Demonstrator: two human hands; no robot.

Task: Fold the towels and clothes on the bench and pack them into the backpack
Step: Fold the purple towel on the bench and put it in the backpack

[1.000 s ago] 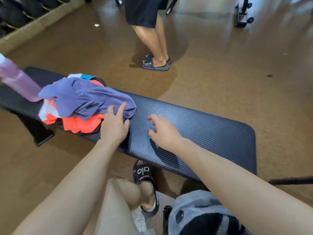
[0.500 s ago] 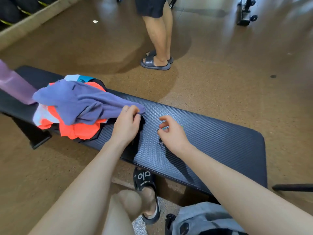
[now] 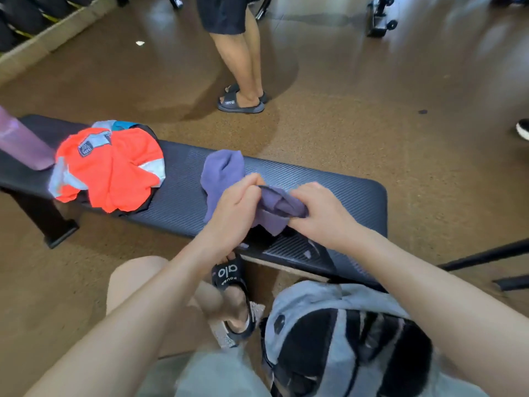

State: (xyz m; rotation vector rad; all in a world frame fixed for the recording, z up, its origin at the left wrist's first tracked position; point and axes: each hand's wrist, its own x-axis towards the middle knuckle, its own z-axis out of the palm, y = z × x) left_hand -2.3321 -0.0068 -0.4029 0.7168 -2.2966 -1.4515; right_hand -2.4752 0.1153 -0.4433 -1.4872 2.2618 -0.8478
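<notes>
We are in a gym with a brown speckled floor (image 3: pixel 357 138), and across it runs the long black padded bench (image 3: pixel 329 190) where the laundry lies. At our feet, just below the bench's near edge, the grey and black backpack (image 3: pixel 343 333) stands with its top gaping, nothing visibly packed in it yet. On the left part of the bench sits the pile of clothes (image 3: pixel 114 167), an orange garment with grey panels on top, still unfolded, with a pink bottle (image 3: pixel 20 147) just beside it. Nearer the middle is the purple towel (image 3: pixel 223 173), one end resting on the pad and the other bunched up between our hands. Our left hand (image 3: pixel 234 210) has its fingers curled round the cloth near its edge, and our right hand (image 3: pixel 320 213) pinches the gathered fold from the other side. We judge this the first fold, barely started. Next we need to find two corners, draw the towel flat and taut, then lay it over in halves.
</notes>
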